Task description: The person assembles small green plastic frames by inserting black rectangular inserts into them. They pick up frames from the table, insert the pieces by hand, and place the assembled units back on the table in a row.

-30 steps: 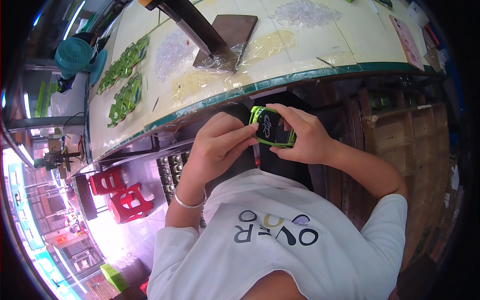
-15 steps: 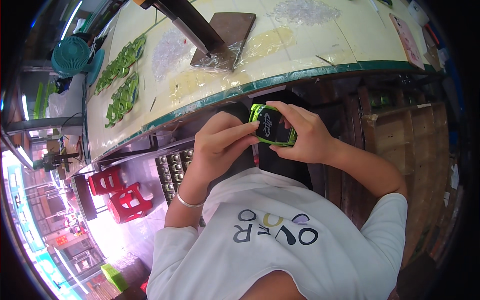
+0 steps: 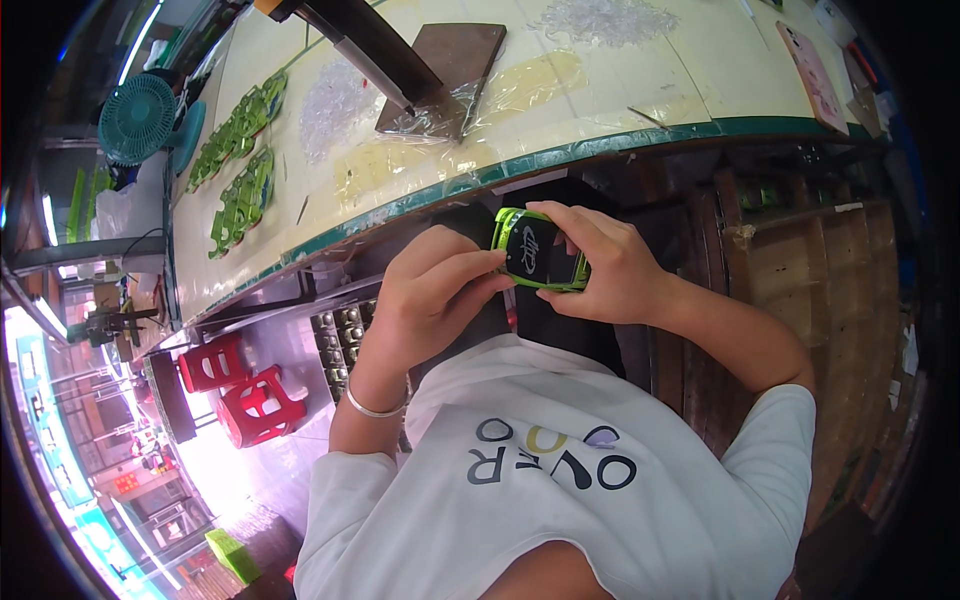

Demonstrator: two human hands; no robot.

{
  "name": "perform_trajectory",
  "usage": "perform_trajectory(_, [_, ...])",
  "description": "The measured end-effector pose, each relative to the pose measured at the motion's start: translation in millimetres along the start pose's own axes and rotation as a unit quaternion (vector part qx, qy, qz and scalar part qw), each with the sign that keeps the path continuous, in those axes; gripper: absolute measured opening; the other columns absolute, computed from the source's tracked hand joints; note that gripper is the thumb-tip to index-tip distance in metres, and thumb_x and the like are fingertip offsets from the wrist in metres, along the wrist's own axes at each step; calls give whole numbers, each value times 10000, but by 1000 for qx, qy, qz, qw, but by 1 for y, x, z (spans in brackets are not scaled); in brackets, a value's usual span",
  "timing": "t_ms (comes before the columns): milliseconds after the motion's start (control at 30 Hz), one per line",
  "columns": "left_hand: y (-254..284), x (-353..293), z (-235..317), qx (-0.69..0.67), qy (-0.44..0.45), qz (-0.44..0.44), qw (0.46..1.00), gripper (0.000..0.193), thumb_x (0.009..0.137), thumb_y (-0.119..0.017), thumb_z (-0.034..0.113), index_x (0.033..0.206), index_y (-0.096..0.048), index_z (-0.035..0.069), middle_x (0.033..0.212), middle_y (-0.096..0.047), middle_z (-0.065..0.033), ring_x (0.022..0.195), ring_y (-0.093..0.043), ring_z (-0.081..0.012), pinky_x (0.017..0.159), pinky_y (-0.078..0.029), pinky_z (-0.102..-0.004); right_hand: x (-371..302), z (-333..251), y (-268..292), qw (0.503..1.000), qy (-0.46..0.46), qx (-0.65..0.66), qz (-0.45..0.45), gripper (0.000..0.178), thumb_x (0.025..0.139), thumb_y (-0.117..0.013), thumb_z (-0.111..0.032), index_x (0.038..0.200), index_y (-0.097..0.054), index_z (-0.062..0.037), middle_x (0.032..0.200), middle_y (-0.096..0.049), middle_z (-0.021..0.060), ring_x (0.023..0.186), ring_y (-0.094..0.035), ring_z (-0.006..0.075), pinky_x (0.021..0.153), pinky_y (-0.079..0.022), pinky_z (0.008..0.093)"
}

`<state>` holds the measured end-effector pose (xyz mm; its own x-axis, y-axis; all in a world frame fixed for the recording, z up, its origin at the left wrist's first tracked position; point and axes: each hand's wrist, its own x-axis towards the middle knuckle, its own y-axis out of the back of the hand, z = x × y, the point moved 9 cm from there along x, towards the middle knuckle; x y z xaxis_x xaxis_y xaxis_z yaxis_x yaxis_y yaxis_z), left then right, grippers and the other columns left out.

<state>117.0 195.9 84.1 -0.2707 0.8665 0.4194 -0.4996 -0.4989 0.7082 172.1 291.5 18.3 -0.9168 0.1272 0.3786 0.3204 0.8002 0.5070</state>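
Observation:
Over my lap, in front of the table edge, I hold a rounded part with a bright green rim and a black face (image 3: 541, 252) bearing a white printed mark. My right hand (image 3: 618, 262) grips it along its right side, fingers at the top corner and thumb at the bottom. On the other side, my left hand (image 3: 432, 290) has thumb and index finger closed at the part's left edge. Whether a small piece sits between those fingertips is hidden.
Green plastic parts (image 3: 240, 205) lie in rows on the table's left. A dark upright post (image 3: 375, 55) stands on a brown plate (image 3: 470, 60). Clear plastic scraps (image 3: 610, 22), a pink phone (image 3: 810, 75) and a thin tool (image 3: 650, 119) lie about. Red stools (image 3: 262, 405) stand left below.
My left fingertips have drawn back slightly left, off the black face to the rim. The green-rimmed part has shifted a little left. My right hand keeps its hold.

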Motion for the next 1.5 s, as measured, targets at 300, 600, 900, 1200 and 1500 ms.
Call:
perform_trajectory(300, [-3, 5, 10, 48, -24, -36, 998, 240, 575, -689, 22, 780, -566, 3, 638, -483, -73, 572, -475, -223, 494, -386, -305, 0, -3, 0, 1000, 9, 4, -3, 672, 523, -710, -122, 1131, -436, -45, 795, -527, 94, 642, -517, 198, 579, -446, 286])
perform_trajectory(600, [-2, -13, -4, -37, -11, 78, 996, 336, 568, -712, 41, 878, -591, 2, 620, -491, -68, 533, -463, -201, 466, -364, -283, 0, -5, 2, 999, 2, 46, 12, 692, 513, -704, -148, 1140, -422, -72, 782, -535, 82, 706, -559, 224, 620, -463, 321])
perform_trajectory(900, [-31, -21, 10, 164, -55, 8, 985, 436, 680, -620, 11, 1079, -479, -96, 567, -412, -79, 458, -388, -201, 429, -321, -304, -9, 18, -13, 988, -105, 113, -23, 711, 542, -733, -144, 1158, -409, 2, 790, -550, 103, 653, -548, 184, 592, -455, 269])
perform_trajectory(1200, [-14, -45, -28, -95, 100, 203, 969, 333, 739, -557, -13, 1066, -496, -25, 757, -539, -68, 632, -501, -147, 590, -411, -234, -6, -3, -13, 998, -56, 22, 21, 726, 573, -719, -184, 1177, -352, -18, 883, -520, 124, 763, -548, 253, 614, -462, 325])
perform_trajectory(1500, [-79, -77, -83, -627, 391, 205, 642, 174, 836, -392, 135, 892, -484, -1, 818, -565, -88, 694, -556, -150, 656, -463, -269, 17, 2, 4, 992, -88, -39, -82, 407, 691, -663, -274, 1013, -549, -53, 773, -579, 109, 639, -568, 203, 572, -460, 288])
